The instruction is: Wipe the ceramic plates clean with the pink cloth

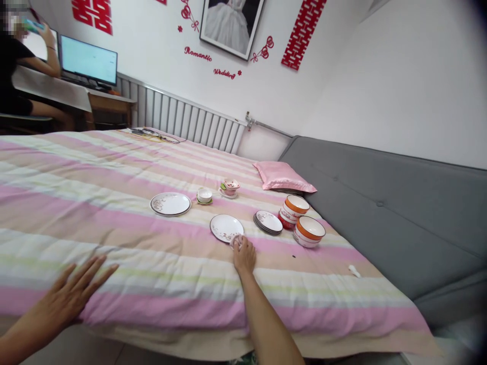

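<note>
My left hand [74, 291] lies on the striped bedspread near the front edge, fingers spread, holding nothing. My right hand [245, 255] is closed on a small pale pinkish thing [236, 242] at the near right rim of a white plate [225, 226] with a dark edge and floral print. The fingers partly cover that thing, so its kind is unclear. Right of the plate sits a stack of small plates [269, 221]. Stacked bowls with orange rims [297, 204] stand beyond it, and another orange-rimmed stack of bowls [310, 228] stands closer.
A larger plate [170, 204] lies to the left, near a small white bowl [204, 195] and stacked pink dishes [230, 187]. A pink pillow [283, 176] rests by the grey headboard [380, 203]. Cables [152, 134] lie at the far edge. Another person sits by a monitor [89, 59].
</note>
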The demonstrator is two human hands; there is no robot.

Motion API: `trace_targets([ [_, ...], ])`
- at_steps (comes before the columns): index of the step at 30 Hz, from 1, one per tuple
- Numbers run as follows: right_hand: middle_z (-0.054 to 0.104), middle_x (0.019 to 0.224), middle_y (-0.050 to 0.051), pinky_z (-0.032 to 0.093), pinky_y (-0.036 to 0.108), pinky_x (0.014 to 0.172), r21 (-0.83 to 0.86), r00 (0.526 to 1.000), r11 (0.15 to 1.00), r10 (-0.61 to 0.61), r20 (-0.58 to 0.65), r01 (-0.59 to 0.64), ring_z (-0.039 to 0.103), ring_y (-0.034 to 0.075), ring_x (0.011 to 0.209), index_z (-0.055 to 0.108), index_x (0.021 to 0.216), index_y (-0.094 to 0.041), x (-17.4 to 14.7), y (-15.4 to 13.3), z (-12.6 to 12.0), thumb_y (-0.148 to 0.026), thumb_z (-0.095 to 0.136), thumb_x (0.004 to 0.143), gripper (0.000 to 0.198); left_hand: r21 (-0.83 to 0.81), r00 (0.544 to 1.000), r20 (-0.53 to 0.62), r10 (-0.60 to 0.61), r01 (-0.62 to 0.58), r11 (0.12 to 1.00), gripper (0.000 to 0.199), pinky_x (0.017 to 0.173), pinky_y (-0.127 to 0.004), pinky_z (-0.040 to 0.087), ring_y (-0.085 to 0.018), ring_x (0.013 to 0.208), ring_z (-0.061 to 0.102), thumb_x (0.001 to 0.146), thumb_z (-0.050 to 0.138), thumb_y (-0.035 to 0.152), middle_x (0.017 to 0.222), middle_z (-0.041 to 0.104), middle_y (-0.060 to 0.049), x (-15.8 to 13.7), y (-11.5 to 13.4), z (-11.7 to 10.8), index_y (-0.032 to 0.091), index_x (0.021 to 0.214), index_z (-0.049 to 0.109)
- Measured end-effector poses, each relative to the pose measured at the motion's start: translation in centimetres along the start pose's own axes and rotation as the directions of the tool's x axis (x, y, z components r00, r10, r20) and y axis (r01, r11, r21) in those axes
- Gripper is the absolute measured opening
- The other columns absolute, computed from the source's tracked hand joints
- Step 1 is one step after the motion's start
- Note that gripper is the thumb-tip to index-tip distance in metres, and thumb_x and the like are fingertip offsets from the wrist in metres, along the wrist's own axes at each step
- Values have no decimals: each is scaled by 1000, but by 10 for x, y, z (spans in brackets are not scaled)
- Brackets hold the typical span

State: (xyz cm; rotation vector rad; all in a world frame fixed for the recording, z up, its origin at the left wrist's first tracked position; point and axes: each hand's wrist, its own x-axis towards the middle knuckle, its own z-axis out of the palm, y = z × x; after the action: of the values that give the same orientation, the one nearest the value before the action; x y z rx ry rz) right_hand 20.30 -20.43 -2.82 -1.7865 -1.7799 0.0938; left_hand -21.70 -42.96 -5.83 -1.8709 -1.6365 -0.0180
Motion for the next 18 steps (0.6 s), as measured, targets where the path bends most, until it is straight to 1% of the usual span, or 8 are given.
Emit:
trace_targets([
  [2, 58, 117, 13, 34, 36, 87, -7, 1000, 1000, 1, 10, -1, 51, 26, 104, 50, 124, -20, 0, 0, 0, -41, 38, 88, 44, -79, 999, -27, -41, 39, 996, 84, 110, -51, 14, -32, 138, 19, 49, 69, 17, 146, 32, -16, 1, 3, -6, 25, 130, 50],
  [3, 58, 117, 13, 34, 36, 88, -11, 1000, 1000, 0, 15, 0, 51, 26, 104, 50, 124, -20, 0, 0, 0, -41, 38, 88, 44, -108, 999, -24, -38, 36, 994, 84, 110, -51, 14, -32, 138, 17, 49, 69, 17, 146, 32, -16, 2, 3, -10, 25, 130, 50],
  [6, 57, 118, 13, 34, 37, 88, -25, 1000, 1000, -3, 28, 3, 51, 26, 104, 50, 125, -20, -1, 0, 0, -41, 38, 88, 45, -147, 1000, -15, -21, 19, 989, 78, 111, -52, 13, -30, 139, 16, 56, 65, 18, 145, 36, -14, 5, 5, -22, 25, 131, 49],
  [10, 57, 119, 14, 34, 37, 87, -39, 999, 999, -7, 40, 8, 51, 27, 105, 49, 125, -19, -3, 0, -1, -42, 37, 88, 46, -167, 998, -38, -50, 43, 985, 71, 112, -50, 11, -29, 139, 15, 63, 58, 17, 144, 38, -15, 6, 7, -34, 23, 133, 46],
  [13, 57, 118, 15, 34, 37, 87, -43, 999, 999, -11, 41, 13, 51, 28, 105, 49, 126, -18, -6, -1, -2, -42, 37, 88, 47, -149, 999, -26, -41, 36, 988, 65, 112, -50, 11, -29, 139, 17, 68, 57, 19, 144, 37, -17, 5, 8, -36, 20, 132, 48],
  [18, 58, 117, 14, 34, 36, 86, -40, 999, 999, -14, 38, 16, 52, 27, 104, 49, 125, -19, -8, 0, -4, -43, 37, 87, 46, -121, 1000, 1, -29, 29, 992, 66, 111, -51, 14, -32, 138, 18, 66, 61, 18, 145, 35, -17, 4, 5, -32, 18, 131, 49],
])
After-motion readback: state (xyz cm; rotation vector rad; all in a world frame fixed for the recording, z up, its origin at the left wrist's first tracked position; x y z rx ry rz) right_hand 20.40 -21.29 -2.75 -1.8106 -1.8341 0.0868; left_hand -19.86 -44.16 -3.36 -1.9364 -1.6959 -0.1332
